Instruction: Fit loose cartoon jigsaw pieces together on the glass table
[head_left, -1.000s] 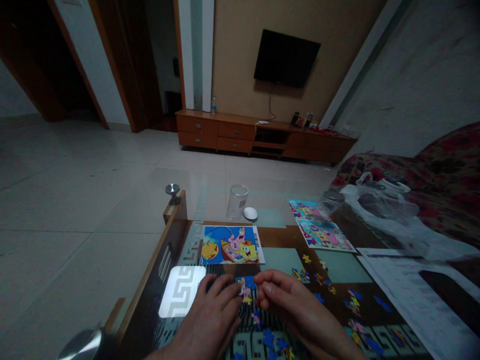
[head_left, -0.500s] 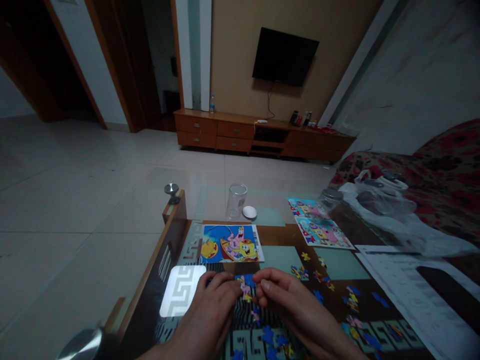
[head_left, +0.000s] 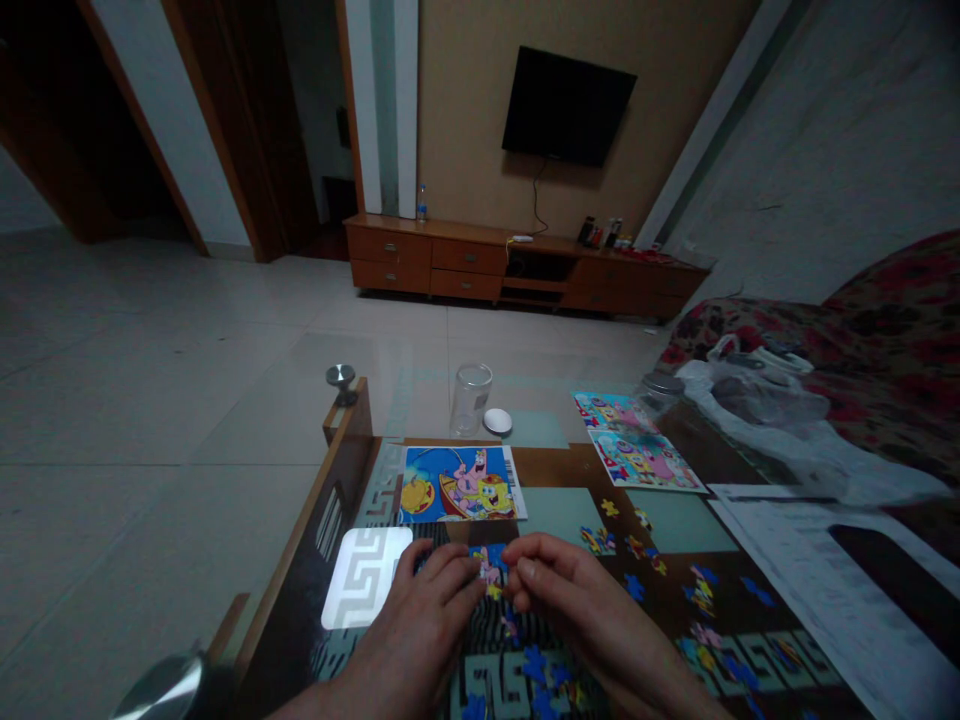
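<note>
A small joined patch of jigsaw puzzle (head_left: pixel 491 570) lies on the glass table between my hands, blue at the top with pink and yellow below. My left hand (head_left: pixel 442 600) rests palm down at its left side, fingers stretched out and fingertips touching its edge. At the right side, my right hand (head_left: pixel 559 585) has thumb and forefinger pinched together close to the patch. Whatever sits between those fingers is too small to make out. Loose blue puzzle pieces (head_left: pixel 536 665) lie just below the hands. Beyond the patch is the picture card (head_left: pixel 461 487) with cartoon figures in a boat.
More loose pieces (head_left: pixel 705 590) are scattered to the right. Farther back stand a clear jar (head_left: pixel 472 400), a white lid (head_left: pixel 498 421) and another jar (head_left: pixel 661 392) near two picture sheets (head_left: pixel 645 460). Papers (head_left: pixel 802 570), a dark phone (head_left: pixel 896 575) and a plastic bag (head_left: pixel 787 420) occupy the right side.
The whole view has shifted very slightly. Both hands stay at the puzzle patch in nearly the same pose.
</note>
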